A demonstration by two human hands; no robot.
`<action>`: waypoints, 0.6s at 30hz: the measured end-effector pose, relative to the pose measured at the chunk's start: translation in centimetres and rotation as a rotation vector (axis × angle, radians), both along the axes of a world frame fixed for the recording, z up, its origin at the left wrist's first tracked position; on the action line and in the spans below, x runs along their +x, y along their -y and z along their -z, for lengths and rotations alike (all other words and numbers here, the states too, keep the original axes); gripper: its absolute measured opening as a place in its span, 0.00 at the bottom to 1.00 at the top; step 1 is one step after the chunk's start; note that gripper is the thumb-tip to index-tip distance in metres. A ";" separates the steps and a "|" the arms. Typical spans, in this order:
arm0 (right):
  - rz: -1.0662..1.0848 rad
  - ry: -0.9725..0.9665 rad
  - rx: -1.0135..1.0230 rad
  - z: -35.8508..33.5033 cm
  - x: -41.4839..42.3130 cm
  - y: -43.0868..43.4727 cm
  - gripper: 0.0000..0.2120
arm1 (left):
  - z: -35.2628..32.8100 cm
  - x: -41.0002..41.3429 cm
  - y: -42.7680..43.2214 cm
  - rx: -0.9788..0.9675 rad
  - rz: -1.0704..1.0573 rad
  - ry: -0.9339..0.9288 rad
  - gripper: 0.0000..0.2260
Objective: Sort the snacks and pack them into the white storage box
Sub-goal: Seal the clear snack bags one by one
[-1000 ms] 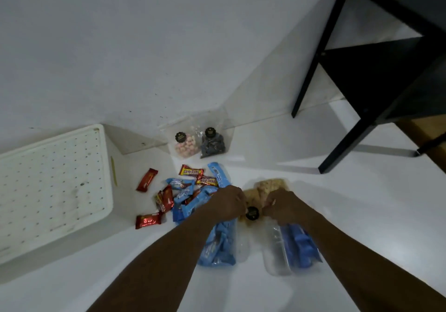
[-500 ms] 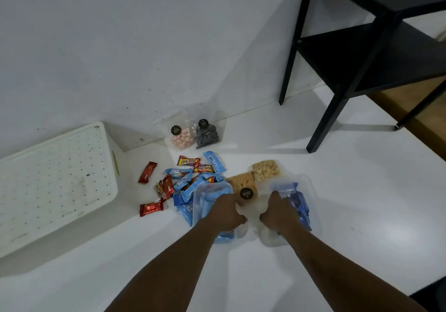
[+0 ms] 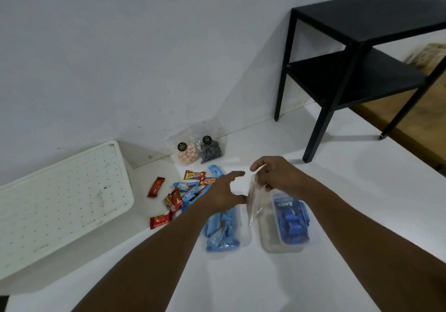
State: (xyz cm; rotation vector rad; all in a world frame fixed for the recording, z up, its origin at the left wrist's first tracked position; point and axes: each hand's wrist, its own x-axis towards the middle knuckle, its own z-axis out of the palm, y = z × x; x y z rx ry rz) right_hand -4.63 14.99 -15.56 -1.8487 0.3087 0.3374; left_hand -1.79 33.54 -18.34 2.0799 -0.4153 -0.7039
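Observation:
My right hand [image 3: 274, 174] pinches the top of a clear snack bag [image 3: 255, 200] and holds it hanging above the floor. Beside the bag my left hand [image 3: 223, 191] is spread, fingers straight, thumb near the bag. Under the hands lie two clear trays: the left tray [image 3: 223, 234] holds light blue wafer packs, the right tray [image 3: 289, 227] holds dark blue packs. Loose red, yellow and blue snack bars [image 3: 178, 198] are scattered to the left. The white storage box [image 3: 60, 198] with its perforated lid lies at far left.
Two clear bags, one of pink candies [image 3: 187, 154] and one of dark candies [image 3: 211, 152], lean against the wall. A black two-shelf side table [image 3: 357, 70] stands at the right. The floor is white; wooden flooring shows at far right.
Both hands have risen off the trays. My right hand has lifted a clear bag from between the trays, and my left hand has opened. The view tilted up.

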 end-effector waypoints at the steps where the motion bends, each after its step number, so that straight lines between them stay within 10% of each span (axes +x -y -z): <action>1: -0.064 0.020 0.004 -1.9 0.6 0.1 0.12 | -1.8 0.4 0.0 -0.087 0.042 0.013 0.29; 8: -0.096 0.236 0.018 -11.7 3.4 0.4 0.16 | -8.8 3.1 0.0 -0.333 -0.049 0.072 0.05; 18: 0.017 0.441 -0.093 -11.4 2.7 -1.9 0.11 | -12.3 2.9 -4.6 -0.571 -0.323 -0.166 0.07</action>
